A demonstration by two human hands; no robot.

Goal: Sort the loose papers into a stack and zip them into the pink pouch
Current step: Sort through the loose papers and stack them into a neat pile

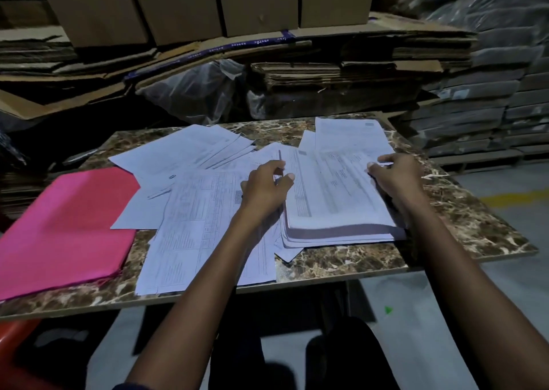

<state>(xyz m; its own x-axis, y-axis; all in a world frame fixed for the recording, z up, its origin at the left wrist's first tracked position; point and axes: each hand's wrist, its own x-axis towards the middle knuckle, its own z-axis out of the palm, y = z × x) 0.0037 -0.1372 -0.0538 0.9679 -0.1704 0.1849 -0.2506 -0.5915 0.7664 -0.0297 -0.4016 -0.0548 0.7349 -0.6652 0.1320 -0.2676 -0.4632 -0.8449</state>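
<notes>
A thick stack of printed papers (335, 199) lies on the right half of the marble-patterned table (356, 259). My left hand (263, 189) grips the stack's left edge, thumb on the top sheet. My right hand (395, 175) holds its far right corner, fingers curled over the edge. Loose sheets (202, 232) are spread across the table's middle, and more loose sheets (184, 152) fan out toward the back. The pink pouch (65, 229) lies flat at the table's left end, apart from both hands. I cannot see its zip.
Flattened cardboard (326, 71) and brown boxes (178, 3) are piled behind the table. Wrapped bundles (490, 92) are stacked at the right. An orange stool (15, 348) shows at the lower left, and my legs are under the table's near edge.
</notes>
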